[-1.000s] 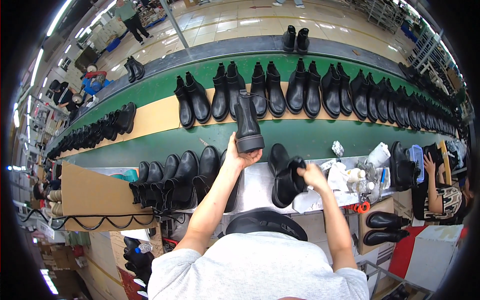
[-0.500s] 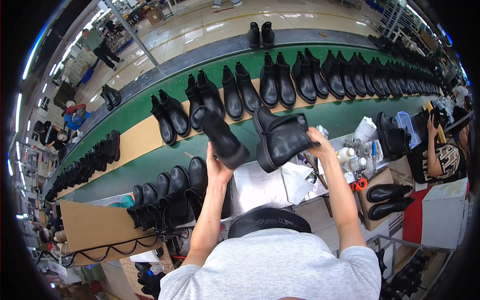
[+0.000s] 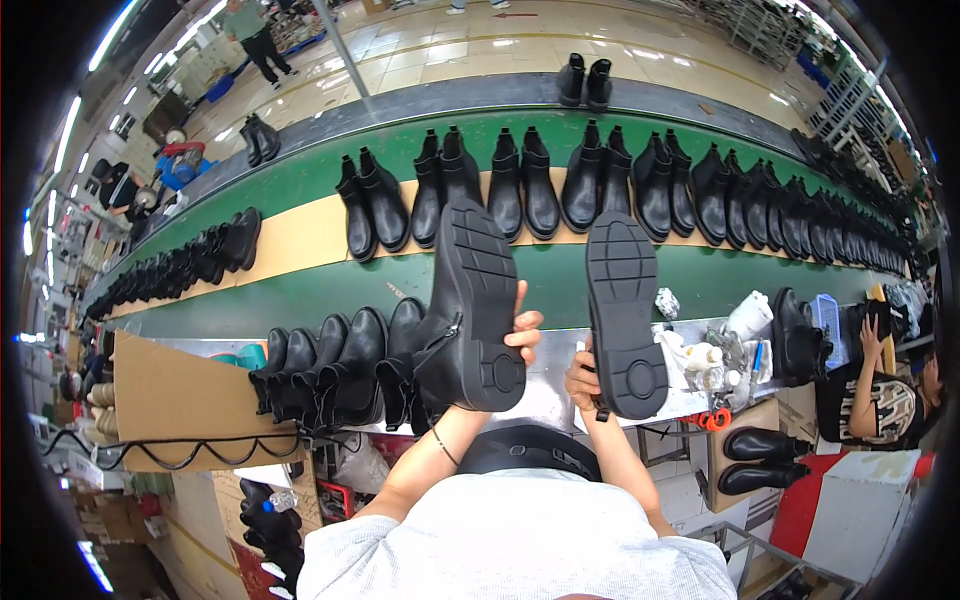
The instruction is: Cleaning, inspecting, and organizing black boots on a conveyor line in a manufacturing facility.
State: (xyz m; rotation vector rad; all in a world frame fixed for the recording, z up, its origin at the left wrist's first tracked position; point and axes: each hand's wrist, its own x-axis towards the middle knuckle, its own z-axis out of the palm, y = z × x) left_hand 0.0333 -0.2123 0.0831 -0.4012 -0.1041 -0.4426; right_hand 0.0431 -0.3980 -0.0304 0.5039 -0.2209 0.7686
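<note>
My left hand (image 3: pixel 524 335) grips a black ankle boot (image 3: pixel 468 310), tipped up so its ridged sole faces me. A second black boot (image 3: pixel 625 315) stands sole-up in my right hand (image 3: pixel 582 378), which holds it near the heel. The two boots are side by side, slightly apart, above the metal bench (image 3: pixel 545 395) in front of me. Beyond them runs a green conveyor belt (image 3: pixel 300 290) with a tan strip carrying several pairs of black boots (image 3: pixel 520 185).
Several black boots (image 3: pixel 330 365) stand in a row on the bench to my left, beside a cardboard box (image 3: pixel 180 400). Bottles and cloths (image 3: pixel 715 345) clutter the bench at right. Another person (image 3: pixel 880 385) sits far right. More boots (image 3: pixel 760 460) rest on a lower shelf.
Both boots were lifted from the bench and turned over, so their soles now face me. My view has tilted slightly.
</note>
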